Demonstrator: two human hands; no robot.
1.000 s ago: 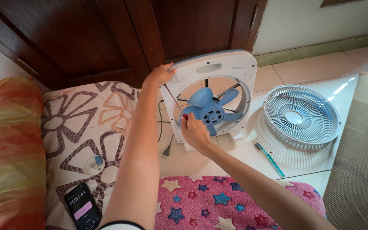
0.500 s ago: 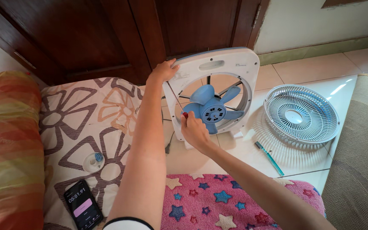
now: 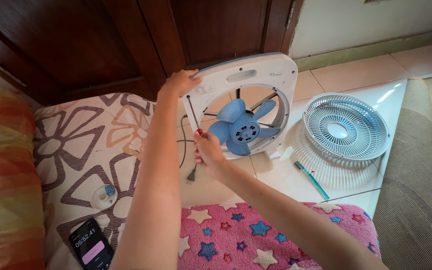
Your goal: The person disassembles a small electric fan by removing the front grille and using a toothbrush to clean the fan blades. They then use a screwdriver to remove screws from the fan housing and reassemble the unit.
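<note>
left hand (image 3: 178,81) gripping fan (image 3: 243,102), right hand (image 3: 207,150) holding screwdriver (image 3: 194,115)

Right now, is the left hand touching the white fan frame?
Touching. The head view shows the left hand gripping the top left corner of the white fan frame, fingers curled over its edge.

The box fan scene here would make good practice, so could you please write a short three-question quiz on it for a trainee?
1. True or false: the left hand grips the top corner of the white box fan.
2. What does the right hand hold against the fan's frame?
A. a toothbrush
B. a red-handled screwdriver
C. a phone
3. Fill in: the detached white grille lies flat on the ____ to the right of the fan.

Key
1. True.
2. B; its shaft points up along the frame's left side.
3. Floor, with a teal toothbrush just in front of it.
</note>
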